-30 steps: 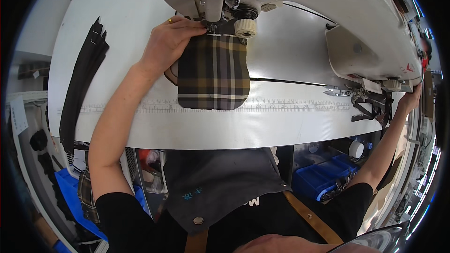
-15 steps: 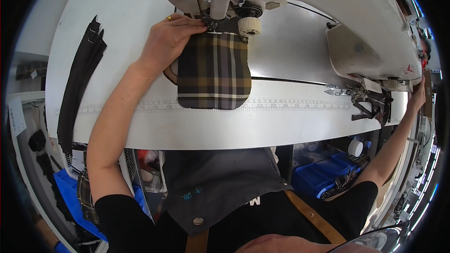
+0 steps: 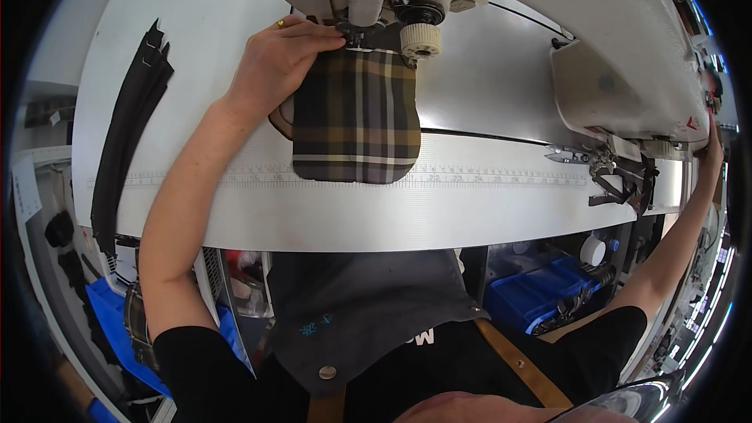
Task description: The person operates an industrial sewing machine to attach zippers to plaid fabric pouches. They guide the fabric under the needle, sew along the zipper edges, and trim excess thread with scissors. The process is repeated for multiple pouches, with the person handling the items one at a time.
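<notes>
A plaid fabric piece (image 3: 356,117) in olive, black and white, with rounded lower corners, lies flat on the sewing machine table. Its far edge is under the presser foot (image 3: 359,37). My left hand (image 3: 278,66) is closed at its far left corner, fingertips pinched beside the foot. A brown-edged part (image 3: 283,119) shows from beneath the fabric's left side. At the far right, my right hand (image 3: 711,150) reaches to the end of the sewing machine (image 3: 619,39); its fingers are mostly hidden there.
Dark zipper-like strips (image 3: 135,129) lie on the table's left. Small snips (image 3: 567,155) and dark scraps (image 3: 619,180) sit at the right. A printed ruler (image 3: 501,178) crosses the table. Below stand a blue bin (image 3: 540,290) and a blue container (image 3: 117,337) holding plaid fabric.
My right hand has shifted slightly outward and down along the machine's end. My left hand keeps its place at the fabric by the foot. The whole view has tilted a little.
</notes>
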Demonstrator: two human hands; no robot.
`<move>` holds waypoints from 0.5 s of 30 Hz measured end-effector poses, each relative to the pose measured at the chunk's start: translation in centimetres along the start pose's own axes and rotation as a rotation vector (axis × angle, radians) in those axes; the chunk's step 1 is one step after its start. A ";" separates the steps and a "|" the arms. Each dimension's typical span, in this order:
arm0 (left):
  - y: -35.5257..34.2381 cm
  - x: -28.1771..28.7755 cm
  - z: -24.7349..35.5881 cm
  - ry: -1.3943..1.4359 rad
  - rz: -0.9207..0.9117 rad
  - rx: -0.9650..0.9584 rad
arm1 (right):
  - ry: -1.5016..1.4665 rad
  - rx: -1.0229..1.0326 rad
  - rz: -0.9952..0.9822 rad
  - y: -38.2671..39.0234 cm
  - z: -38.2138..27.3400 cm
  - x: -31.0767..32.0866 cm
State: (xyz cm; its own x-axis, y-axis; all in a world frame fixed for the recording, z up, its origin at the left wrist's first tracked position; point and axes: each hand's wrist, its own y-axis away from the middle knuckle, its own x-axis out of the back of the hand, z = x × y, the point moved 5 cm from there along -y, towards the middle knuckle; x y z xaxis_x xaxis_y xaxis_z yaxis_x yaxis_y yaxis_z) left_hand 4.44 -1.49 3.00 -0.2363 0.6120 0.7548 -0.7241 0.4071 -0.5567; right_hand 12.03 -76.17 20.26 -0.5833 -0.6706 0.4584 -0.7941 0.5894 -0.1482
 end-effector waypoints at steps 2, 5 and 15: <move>0.0 0.0 0.0 -0.011 0.002 -0.017 | -0.146 0.002 -0.033 -0.7 0.3 0.1; 0.0 -0.2 0.0 0.004 -0.011 -0.001 | -0.327 -0.023 -0.025 -2.1 1.5 0.8; 0.2 0.0 0.0 0.037 -0.011 -0.029 | -0.223 -0.168 -0.032 -4.7 1.9 1.5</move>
State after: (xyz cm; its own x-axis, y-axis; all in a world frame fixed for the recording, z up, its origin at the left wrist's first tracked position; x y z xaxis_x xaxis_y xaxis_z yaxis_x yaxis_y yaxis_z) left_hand 4.30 -1.44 2.89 -0.2036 0.6315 0.7481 -0.7073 0.4334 -0.5584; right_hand 14.57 -80.83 20.00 -0.5966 -0.7615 0.2534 -0.7840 0.6205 0.0190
